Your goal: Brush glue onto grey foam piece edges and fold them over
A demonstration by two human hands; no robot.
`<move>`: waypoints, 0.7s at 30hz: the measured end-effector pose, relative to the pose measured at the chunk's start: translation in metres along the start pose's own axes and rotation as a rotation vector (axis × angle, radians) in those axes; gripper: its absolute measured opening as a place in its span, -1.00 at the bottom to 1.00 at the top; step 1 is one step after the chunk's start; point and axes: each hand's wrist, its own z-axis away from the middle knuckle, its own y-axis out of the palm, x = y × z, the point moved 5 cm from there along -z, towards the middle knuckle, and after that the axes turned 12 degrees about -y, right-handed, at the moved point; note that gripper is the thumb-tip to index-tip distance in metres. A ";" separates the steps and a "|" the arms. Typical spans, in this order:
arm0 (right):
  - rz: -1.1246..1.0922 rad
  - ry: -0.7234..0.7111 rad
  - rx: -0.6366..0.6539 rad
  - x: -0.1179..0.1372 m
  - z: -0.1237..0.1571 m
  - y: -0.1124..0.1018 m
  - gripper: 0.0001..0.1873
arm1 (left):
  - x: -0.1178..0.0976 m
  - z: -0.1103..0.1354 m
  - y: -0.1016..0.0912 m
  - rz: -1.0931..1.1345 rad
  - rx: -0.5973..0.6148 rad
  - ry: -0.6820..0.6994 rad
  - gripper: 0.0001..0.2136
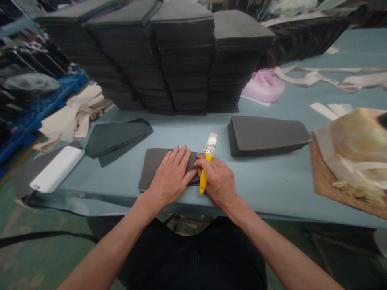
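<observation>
My left hand lies flat on a small stack of dark grey sheets near the table's front edge, fingers stretched forward. A yellow-handled paintbrush is held in my right hand, its whitish bristles pointing away from me. The fingertips of that hand touch the right end of the same stack, close to my left thumb. To the right sits a thicker stack of tapered grey sheets. Several dark green-grey pieces lie fanned out at the left.
Tall piles of dark sheets stand across the back. A white oblong object rests at the left edge, near cream fabric strips. A stained, pale container stands on a brown board at right. Behind is a pink bundle.
</observation>
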 end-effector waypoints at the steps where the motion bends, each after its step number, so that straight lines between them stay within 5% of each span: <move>1: 0.010 -0.003 -0.006 0.000 0.000 -0.001 -0.84 | 0.005 0.002 -0.001 -0.003 -0.005 -0.024 -0.34; 21: 0.025 0.033 0.094 -0.004 0.001 -0.001 -0.80 | 0.040 0.011 -0.010 0.080 0.032 -0.178 -0.21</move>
